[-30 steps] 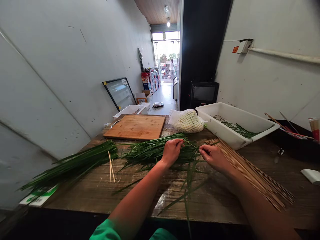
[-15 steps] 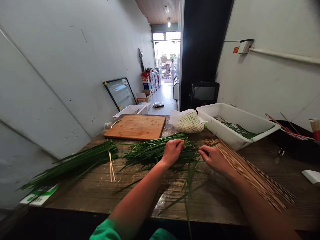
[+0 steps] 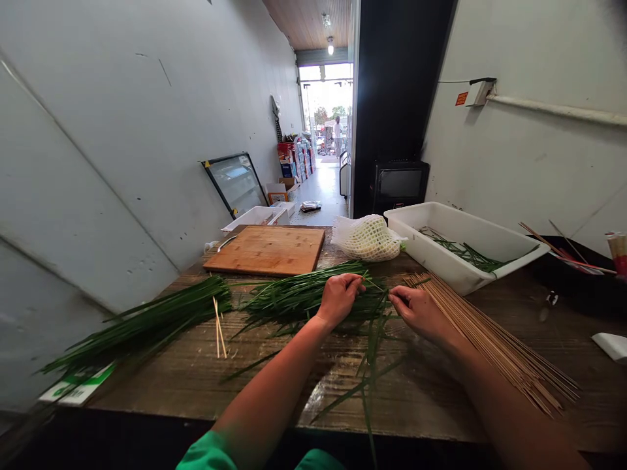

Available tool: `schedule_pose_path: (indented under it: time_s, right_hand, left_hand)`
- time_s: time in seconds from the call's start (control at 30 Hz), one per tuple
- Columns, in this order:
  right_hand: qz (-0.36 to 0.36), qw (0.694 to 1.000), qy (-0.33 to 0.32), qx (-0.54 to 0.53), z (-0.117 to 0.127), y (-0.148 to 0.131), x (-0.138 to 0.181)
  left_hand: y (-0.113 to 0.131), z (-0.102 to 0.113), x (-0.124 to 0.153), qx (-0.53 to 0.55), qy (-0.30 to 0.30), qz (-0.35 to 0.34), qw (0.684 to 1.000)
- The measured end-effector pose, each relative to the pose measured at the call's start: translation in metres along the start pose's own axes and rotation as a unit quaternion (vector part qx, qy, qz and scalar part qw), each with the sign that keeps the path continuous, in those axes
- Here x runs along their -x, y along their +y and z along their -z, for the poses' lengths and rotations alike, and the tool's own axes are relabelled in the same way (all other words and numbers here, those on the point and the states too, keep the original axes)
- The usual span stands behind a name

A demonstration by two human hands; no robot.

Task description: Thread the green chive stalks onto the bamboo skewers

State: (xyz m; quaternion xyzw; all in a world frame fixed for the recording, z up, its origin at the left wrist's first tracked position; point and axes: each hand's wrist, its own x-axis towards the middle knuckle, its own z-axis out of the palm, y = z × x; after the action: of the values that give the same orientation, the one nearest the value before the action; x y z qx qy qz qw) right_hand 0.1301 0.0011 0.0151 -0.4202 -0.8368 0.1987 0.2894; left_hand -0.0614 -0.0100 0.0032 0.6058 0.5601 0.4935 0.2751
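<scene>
My left hand (image 3: 339, 299) is closed in a pinch on thin stems of green Chinese chives, over the middle chive pile (image 3: 287, 290). A short gap to the right, my right hand (image 3: 415, 307) pinches the same few chives (image 3: 376, 326), whose long leaves droop over the table's front edge. The fingers partly hide the stems. Beside my right hand lies a sheaf of thin bamboo skewers (image 3: 494, 339). A second chive bundle (image 3: 147, 320) lies at the left, with a few short pale sticks (image 3: 219, 329) near its end.
A wooden cutting board (image 3: 269, 249) lies at the back of the table (image 3: 294, 385). Right of it are a net-wrapped vegetable (image 3: 367, 238) and a white tub (image 3: 465, 228) with some chives inside. A dark container (image 3: 568, 274) with sticks stands far right. A person is in the distant doorway.
</scene>
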Motion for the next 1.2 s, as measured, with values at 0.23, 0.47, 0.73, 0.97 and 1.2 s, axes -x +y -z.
schedule_pose_path:
  time_s: [0.23,0.47,0.73,0.97,1.2]
  right_hand:
    - [0.001,1.0,0.001,0.003,0.0,0.0,0.0]
    - [-0.005,1.0,-0.003,0.001,-0.001,0.001,0.0]
    - [-0.004,1.0,-0.001,0.004,-0.002,0.002,0.0]
    - [0.001,1.0,-0.003,0.005,-0.003,0.004,0.0]
    - [-0.002,1.0,0.013,0.012,-0.009,0.004,0.001]
  left_hand:
    - [0.002,0.001,0.001,-0.004,0.001,-0.003,1.0]
    - [0.001,0.0,0.001,-0.012,0.002,-0.004,1.0]
    - [0.001,0.0,0.001,-0.001,-0.002,-0.002,1.0]
    - [0.002,-0.001,0.001,-0.011,0.003,-0.013,1.0]
    - [0.001,-0.013,0.01,-0.061,0.008,-0.033,0.998]
